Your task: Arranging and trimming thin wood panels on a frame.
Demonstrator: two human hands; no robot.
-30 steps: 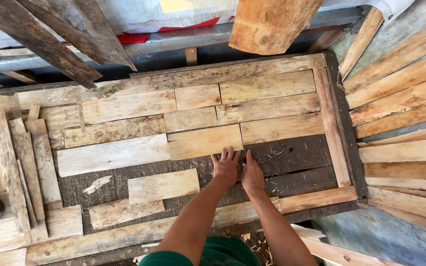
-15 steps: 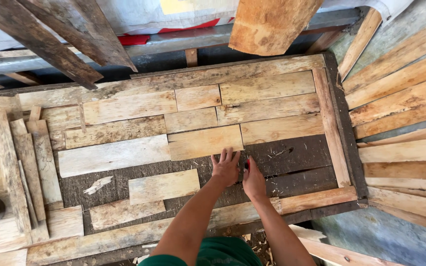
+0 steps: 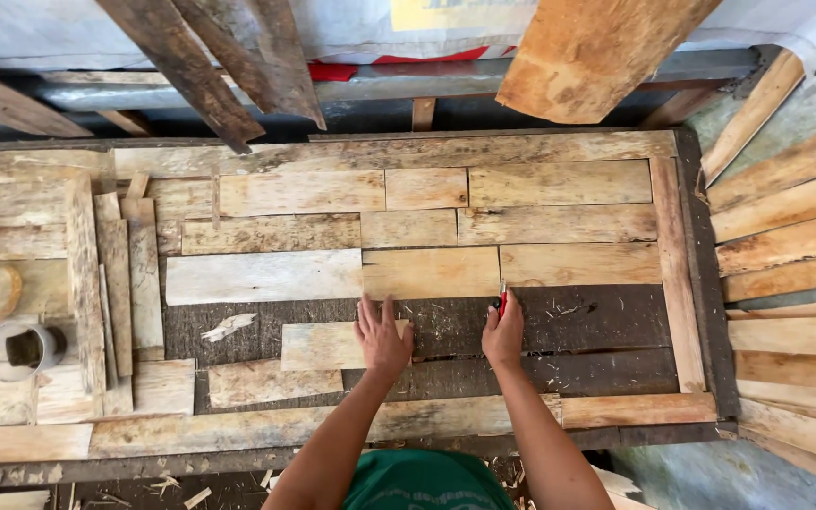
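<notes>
Down on the tabletop (image 3: 616, 326), inside the wooden frame (image 3: 677, 274), my left hand (image 3: 382, 338) is lying flat with the fingers spread, palm pressing on the right end of a short pale board (image 3: 332, 346). That board sits on the dark bare strip just below the third row of fitted boards (image 3: 432, 272), near the middle and not yet touching the row above. Its long axis runs left to right, same as every other piece in the frame, with the ends pointing at the frame's side rails.

My right hand (image 3: 503, 332) is closed around a small red tool (image 3: 501, 300) (only the tip shows, can't tell if it's a pencil or a knife), resting on the dark strip just beside the lower edge of the row above.

Handling-wise I'd guess the board is light, stiff and dry, rough-sawn so it won't slip much but might leave splinters. It looks thin enough to slide with a flat palm; to lift it, pinching the long edges near the middle seems the sane spot.

Another loose board (image 3: 274, 382) lies lower left, a wood sliver (image 3: 227, 327) is nearby, and a cut piece of pipe (image 3: 19, 349) stands far left.
</notes>
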